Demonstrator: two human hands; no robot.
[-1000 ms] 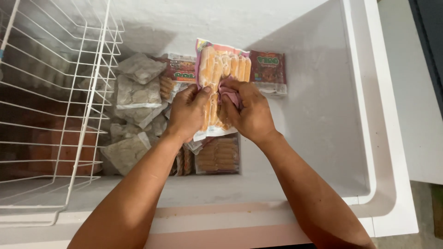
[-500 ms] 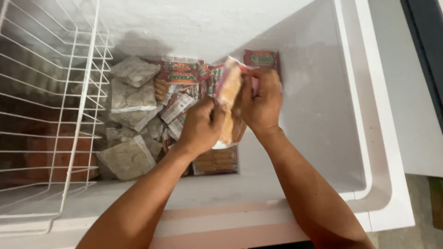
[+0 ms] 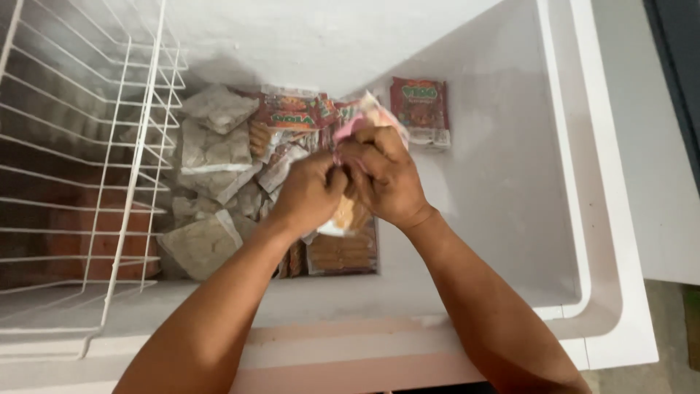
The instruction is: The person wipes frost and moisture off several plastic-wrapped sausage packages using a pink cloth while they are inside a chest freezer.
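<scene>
Head view, left to right: a white wire basket (image 3: 87, 182) hangs beside frosty grey wrapped blocks (image 3: 211, 146); the left hand (image 3: 310, 193) and right hand (image 3: 386, 179) both pinch a crinkly pink plastic packet (image 3: 368, 113), lifted above flat packs (image 3: 343, 252) inside the white chest freezer (image 3: 583, 219); a red packet (image 3: 419, 109) lies far right.

Chest freezer (image 3: 510, 219), seen from above. Wire basket (image 3: 87, 182) hangs at left. On the floor: wrapped blocks (image 3: 211, 149) left, flat packets (image 3: 295, 113) centre-far, one packet (image 3: 419, 109) far right, another (image 3: 343, 252) near. Both hands (image 3: 350, 186) together above centre, gripping a packet (image 3: 364, 117).
</scene>
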